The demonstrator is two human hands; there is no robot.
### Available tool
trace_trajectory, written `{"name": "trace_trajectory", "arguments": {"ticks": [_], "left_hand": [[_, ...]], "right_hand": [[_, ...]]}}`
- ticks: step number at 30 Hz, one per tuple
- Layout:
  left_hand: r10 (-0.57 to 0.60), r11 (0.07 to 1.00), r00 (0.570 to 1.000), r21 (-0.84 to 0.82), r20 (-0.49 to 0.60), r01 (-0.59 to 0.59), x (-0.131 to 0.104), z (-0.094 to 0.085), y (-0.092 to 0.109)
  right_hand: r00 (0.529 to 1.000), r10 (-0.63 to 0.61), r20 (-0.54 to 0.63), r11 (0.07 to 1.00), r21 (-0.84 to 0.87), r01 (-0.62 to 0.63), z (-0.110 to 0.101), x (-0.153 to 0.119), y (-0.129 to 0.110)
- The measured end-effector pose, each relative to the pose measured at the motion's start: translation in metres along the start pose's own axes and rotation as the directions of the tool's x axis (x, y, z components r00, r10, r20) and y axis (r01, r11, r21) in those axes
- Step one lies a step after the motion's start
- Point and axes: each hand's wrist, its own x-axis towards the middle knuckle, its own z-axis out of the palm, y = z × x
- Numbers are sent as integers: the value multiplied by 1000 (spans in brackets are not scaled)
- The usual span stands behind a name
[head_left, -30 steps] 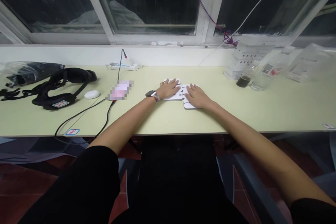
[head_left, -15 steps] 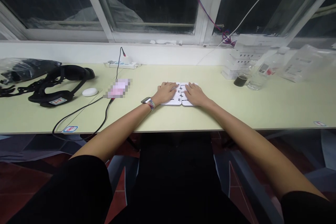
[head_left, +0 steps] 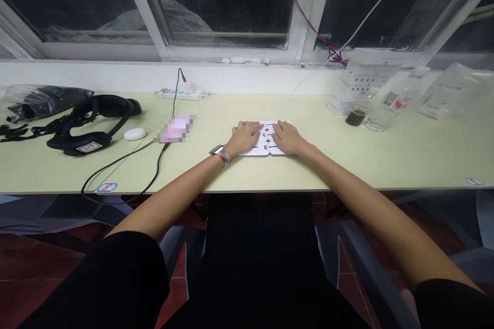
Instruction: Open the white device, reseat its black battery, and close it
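White flat tiles with rounded corners and black print lie side by side on the pale table, forming a left block (head_left: 257, 151) and a right block (head_left: 278, 150). On the left tiles rests my left hand (head_left: 245, 136), palm down, a watch with a patterned band on its wrist. My right hand (head_left: 287, 138) lies flat over the right tiles, fingers pointing up and to the left. Both hands have their fingers stretched out. A narrow strip of printed letters and dark star-shaped marks shows between them; the rest of the tiles is covered by the hands.
To the left are a black headset (head_left: 87, 128), a white oval case (head_left: 135, 134), a blurred-out phone (head_left: 177, 128) on a cable, and a power strip (head_left: 183, 93). At right stand a cup of dark liquid (head_left: 355, 116), a clear bottle (head_left: 389, 108) and white boxes (head_left: 363, 79).
The whole view has shifted very slightly. Both hands stay flat on the tiles, with no visible movement against them.
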Motion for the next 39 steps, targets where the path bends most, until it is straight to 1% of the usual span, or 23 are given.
{"name": "trace_trajectory", "arguments": {"ticks": [10,14,17,18,20,22,23,24,26,29,33,39], "left_hand": [[-28,1000,1000,0,4,28,-3,-3,5],[-37,999,999,-5,-10,37,-3,0,5],[-53,999,998,-12,-29,53,-1,1,2],[-65,998,997,-12,-44,65,0,1,-1],[-106,994,990,1,-97,107,3,-3,-9],[-164,985,972,30,-169,171,3,-11,-21],[-194,977,960,49,-203,208,2,-16,-28],[-223,967,947,71,-230,244,1,-21,-35],[-265,946,932,118,-249,301,-3,-30,-49],[-296,925,934,183,-199,332,-6,-35,-63],[-267,927,954,236,-136,292,-1,-30,-69],[-260,918,958,276,-121,284,3,-27,-71]], "right_hand": [[1000,4,-3,1000,7,-4,0,-4,0],[1000,10,-11,1000,21,-10,3,-3,0],[1000,9,-27,999,44,-8,1,-3,0],[998,25,-60,997,68,-21,-1,-3,2],[978,97,-183,988,137,-72,-6,-4,9],[927,194,-320,972,189,-138,-11,-5,24],[908,225,-353,969,180,-170,-13,-5,33],[906,239,-350,969,147,-199,-14,-5,44],[923,245,-298,969,91,-228,-14,-6,63],[939,247,-237,969,56,-241,-7,-6,83],[947,240,-215,970,8,-244,1,-5,89],[947,244,-210,967,-17,-253,2,-2,90]]}}
